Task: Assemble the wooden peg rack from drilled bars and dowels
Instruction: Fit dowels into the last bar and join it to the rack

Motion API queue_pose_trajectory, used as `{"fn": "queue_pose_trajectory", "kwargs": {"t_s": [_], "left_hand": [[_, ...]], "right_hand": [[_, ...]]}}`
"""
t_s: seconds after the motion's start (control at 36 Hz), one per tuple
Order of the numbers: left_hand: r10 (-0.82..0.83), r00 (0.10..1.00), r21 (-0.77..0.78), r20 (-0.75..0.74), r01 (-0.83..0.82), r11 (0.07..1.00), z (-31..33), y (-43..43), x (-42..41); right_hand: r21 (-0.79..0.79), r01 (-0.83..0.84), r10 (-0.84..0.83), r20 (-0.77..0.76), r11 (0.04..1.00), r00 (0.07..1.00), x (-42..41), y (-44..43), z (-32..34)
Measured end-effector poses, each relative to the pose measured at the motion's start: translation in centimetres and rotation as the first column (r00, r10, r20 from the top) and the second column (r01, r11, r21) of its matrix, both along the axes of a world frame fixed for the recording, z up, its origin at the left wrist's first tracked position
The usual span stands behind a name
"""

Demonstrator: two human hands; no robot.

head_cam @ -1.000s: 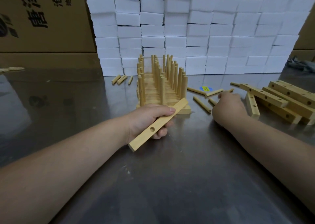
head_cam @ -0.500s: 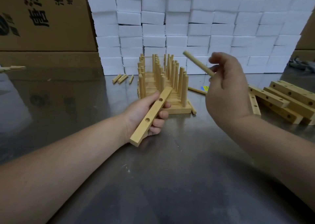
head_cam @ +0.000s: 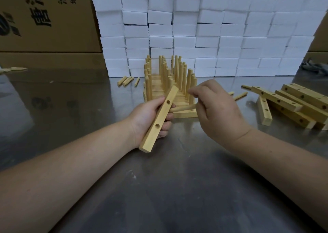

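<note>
Drilled bar (head_cam: pixel 160 117): judged light, stiff, not fragile; best held mid-length, where it was gripped by the left hand (head_cam: pixel 145 119), just in front of the peg rack (head_cam: pixel 166 76). Long axis was tilted, far end raised toward the rack, 2 holes shown on the upper face. Dowel (head_cam: pixel 183 108), pinched by the right hand (head_cam: pixel 216 110), was aimed leftward at the bar's edge. Spare bars (head_cam: pixel 291 105) were piled right of the rack.

The left hand (head_cam: pixel 149 116) grips a drilled bar (head_cam: pixel 159 118) while the right hand (head_cam: pixel 216 110) holds a dowel (head_cam: pixel 183 108) against it.
</note>
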State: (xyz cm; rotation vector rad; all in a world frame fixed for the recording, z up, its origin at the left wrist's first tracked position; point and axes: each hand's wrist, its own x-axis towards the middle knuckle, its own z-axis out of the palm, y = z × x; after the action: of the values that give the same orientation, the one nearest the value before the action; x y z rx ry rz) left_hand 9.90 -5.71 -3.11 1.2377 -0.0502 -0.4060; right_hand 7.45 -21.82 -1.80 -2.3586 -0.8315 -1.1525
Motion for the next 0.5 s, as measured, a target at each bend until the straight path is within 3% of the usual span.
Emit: {"fn": "queue_pose_trajectory", "kwargs": {"t_s": [0.22, 0.36, 0.5], "left_hand": [[0.039, 0.998, -0.002, 0.042, -0.039, 0.999, 0.0, -0.2, 0.1], [0.036, 0.995, 0.017, 0.093, -0.038, 0.999, 0.0, 0.0, -0.1], [-0.077, 0.993, -0.029, 0.089, 0.079, 0.996, -0.1, 0.1, 0.0]], "right_hand": [[-0.128, 0.125, -0.147, -0.181, 0.984, 0.972, 1.0, -0.6, -0.9], [0.062, 0.188, -0.177, -0.144, 0.98, 0.974, 1.0, -0.9, -1.0], [0.193, 0.165, -0.133, -0.167, 0.967, 0.977, 0.9, -1.0, -0.9]]}}
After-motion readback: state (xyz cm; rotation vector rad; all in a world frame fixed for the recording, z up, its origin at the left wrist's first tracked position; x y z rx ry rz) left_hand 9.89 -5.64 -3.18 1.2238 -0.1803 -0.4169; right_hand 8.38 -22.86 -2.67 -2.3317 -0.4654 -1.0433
